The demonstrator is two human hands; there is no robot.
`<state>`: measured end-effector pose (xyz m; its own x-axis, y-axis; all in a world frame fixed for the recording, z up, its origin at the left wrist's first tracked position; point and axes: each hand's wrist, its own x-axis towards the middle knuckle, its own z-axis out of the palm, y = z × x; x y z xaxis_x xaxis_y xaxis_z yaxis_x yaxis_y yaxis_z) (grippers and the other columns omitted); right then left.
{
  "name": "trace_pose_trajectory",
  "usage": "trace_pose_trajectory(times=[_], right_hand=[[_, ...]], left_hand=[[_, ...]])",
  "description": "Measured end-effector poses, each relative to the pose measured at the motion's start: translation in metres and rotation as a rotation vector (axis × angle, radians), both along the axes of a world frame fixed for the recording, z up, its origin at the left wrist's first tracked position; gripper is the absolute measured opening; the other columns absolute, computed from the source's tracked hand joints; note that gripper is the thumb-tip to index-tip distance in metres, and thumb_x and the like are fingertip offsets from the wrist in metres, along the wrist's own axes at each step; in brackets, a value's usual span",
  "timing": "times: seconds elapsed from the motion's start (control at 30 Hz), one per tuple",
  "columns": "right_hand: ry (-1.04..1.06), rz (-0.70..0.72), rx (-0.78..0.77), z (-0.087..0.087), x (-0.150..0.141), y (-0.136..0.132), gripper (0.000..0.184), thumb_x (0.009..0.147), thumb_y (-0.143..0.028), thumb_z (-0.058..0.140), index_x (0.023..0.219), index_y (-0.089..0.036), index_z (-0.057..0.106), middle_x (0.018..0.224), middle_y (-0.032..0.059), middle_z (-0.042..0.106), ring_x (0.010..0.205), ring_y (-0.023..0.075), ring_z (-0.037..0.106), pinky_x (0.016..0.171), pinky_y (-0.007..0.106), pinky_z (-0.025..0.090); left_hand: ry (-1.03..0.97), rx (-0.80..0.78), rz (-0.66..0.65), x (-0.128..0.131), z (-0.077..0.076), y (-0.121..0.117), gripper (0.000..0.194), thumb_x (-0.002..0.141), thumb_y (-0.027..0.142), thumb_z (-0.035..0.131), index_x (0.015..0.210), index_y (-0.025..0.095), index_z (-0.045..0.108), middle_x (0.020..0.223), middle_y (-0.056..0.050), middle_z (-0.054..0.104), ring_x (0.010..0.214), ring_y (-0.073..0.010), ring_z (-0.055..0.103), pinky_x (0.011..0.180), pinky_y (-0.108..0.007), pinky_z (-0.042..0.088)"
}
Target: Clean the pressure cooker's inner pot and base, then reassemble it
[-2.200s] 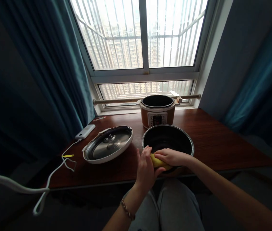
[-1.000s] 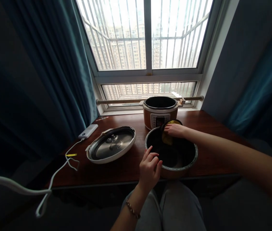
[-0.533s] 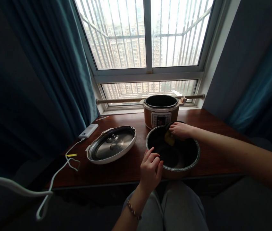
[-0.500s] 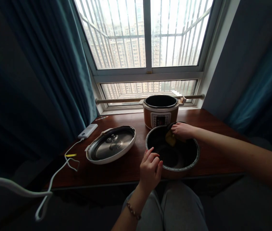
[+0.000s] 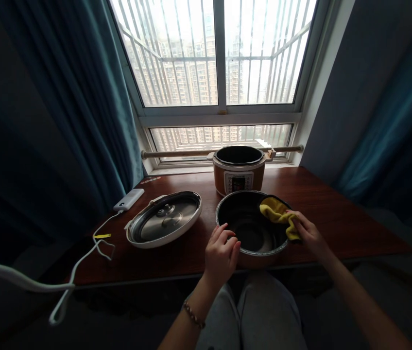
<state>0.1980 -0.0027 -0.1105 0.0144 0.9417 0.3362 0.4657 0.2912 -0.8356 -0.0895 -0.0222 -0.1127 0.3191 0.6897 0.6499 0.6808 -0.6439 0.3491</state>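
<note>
A black inner cooking pot with a silvery rim stands at the table's front edge. My left hand is at its near left rim, fingers curled over the edge. At the right rim, my right hand pinches one end of a yellow cloth with a dark side. The cloth stretches from inside the pot across the rim. Just behind the pot is a brown and white electric cooker, its top open. To the left, the cooker's lid lies with its metal inner face up.
A white power bank with a white cable sits at the table's left side. The wooden table extends right, before a barred window. Blue curtains hang beside it.
My right hand has come out of the pot, moving right and toward me, drawing the cloth over the rim. The left hand stays at the rim. The view has shifted slightly.
</note>
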Motion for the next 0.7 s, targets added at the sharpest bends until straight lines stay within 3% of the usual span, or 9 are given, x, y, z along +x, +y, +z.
trace_pose_trajectory(times=[0.2, 0.37, 0.43, 0.6, 0.7], right_hand=[[0.081, -0.190, 0.162, -0.017, -0.043, -0.050, 0.026, 0.089, -0.042, 0.034, 0.098, -0.025, 0.052, 0.115, 0.0085, 0.052, 0.117, 0.0221, 0.045, 0.103, 0.038, 0.033], [0.144, -0.203, 0.170, -0.017, -0.054, -0.060, 0.026, 0.087, -0.044, 0.040, 0.095, -0.024, 0.054, 0.112, 0.0094, 0.054, 0.114, 0.0232, 0.046, 0.103, 0.039, 0.031], [0.292, -0.217, 0.093, -0.016, -0.052, -0.058, 0.031, 0.083, -0.049, 0.045, 0.095, -0.023, 0.058, 0.113, 0.0087, 0.056, 0.112, 0.0244, 0.048, 0.100, 0.038, 0.034], [1.019, -0.216, -0.089, -0.012, -0.039, -0.055, 0.036, 0.073, -0.049, 0.060, 0.096, -0.022, 0.062, 0.095, 0.0032, 0.067, 0.091, 0.0215, 0.061, 0.079, 0.033, 0.048], [1.198, -0.153, -0.099, -0.002, -0.025, -0.052, 0.030, 0.076, -0.047, 0.056, 0.095, -0.025, 0.064, 0.094, 0.0011, 0.068, 0.087, 0.0205, 0.062, 0.075, 0.036, 0.050]], left_hand=[[0.013, 0.008, 0.003, 0.000, -0.002, 0.000, 0.021, 0.087, 0.020, 0.041, 0.083, 0.019, 0.062, 0.096, -0.006, 0.062, 0.120, -0.0236, 0.044, 0.105, -0.047, 0.031], [0.023, 0.010, 0.010, 0.002, -0.001, 0.000, 0.022, 0.087, 0.020, 0.040, 0.085, 0.019, 0.062, 0.100, -0.006, 0.062, 0.122, -0.0243, 0.043, 0.105, -0.047, 0.031], [0.038, 0.010, 0.009, 0.002, 0.002, -0.001, 0.023, 0.087, 0.020, 0.040, 0.085, 0.019, 0.063, 0.102, -0.006, 0.062, 0.122, -0.0245, 0.043, 0.104, -0.047, 0.032], [0.122, -0.045, 0.008, -0.002, 0.015, -0.002, 0.021, 0.087, 0.023, 0.043, 0.090, 0.022, 0.064, 0.103, -0.003, 0.064, 0.119, -0.0245, 0.046, 0.106, -0.050, 0.027], [0.135, -0.076, 0.028, 0.004, 0.028, -0.004, 0.018, 0.086, 0.025, 0.046, 0.091, 0.022, 0.063, 0.102, -0.003, 0.065, 0.113, -0.0240, 0.052, 0.105, -0.049, 0.026]])
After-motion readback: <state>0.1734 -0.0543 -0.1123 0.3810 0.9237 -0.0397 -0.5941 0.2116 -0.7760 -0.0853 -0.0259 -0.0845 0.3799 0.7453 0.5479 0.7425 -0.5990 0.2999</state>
